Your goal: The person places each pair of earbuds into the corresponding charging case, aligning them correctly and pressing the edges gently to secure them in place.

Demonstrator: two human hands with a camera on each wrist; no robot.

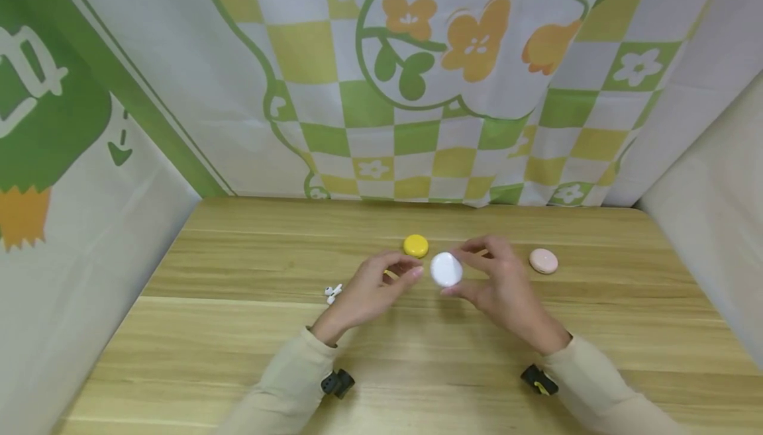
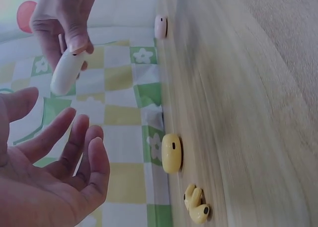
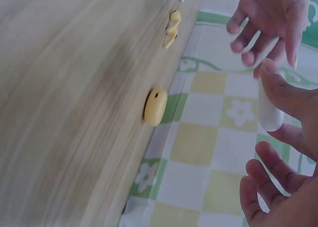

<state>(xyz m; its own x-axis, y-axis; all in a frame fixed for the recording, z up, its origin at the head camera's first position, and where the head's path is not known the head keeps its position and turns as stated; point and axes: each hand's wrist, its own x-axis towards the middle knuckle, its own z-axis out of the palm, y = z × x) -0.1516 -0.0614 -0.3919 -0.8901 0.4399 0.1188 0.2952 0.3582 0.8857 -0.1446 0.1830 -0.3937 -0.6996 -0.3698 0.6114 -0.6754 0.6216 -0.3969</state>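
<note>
Thumb and fingertips of my right hand (image 1: 509, 289) pinch a round white earbud case (image 1: 446, 269) by its edge, raised above the table. My left hand (image 1: 372, 289) is just left of the case, fingers loosely bent and apart, holding nothing. In the left wrist view its palm faces up beside the white case (image 2: 68, 73). A yellow earbud case (image 1: 416, 245) rests on the wood beyond the hands. Yellow earbuds (image 2: 199, 213) lie beside it, mostly hidden behind my left hand in the head view. White earbuds (image 1: 337, 289) lie left of my left wrist.
A pink earbud case (image 1: 544, 261) sits on the wooden table (image 1: 226, 349) to the right of my right hand. A patterned curtain (image 1: 417, 144) hangs along the table's back edge, with fabric walls at both sides. Each sleeve carries a small black wrist camera (image 1: 338, 383).
</note>
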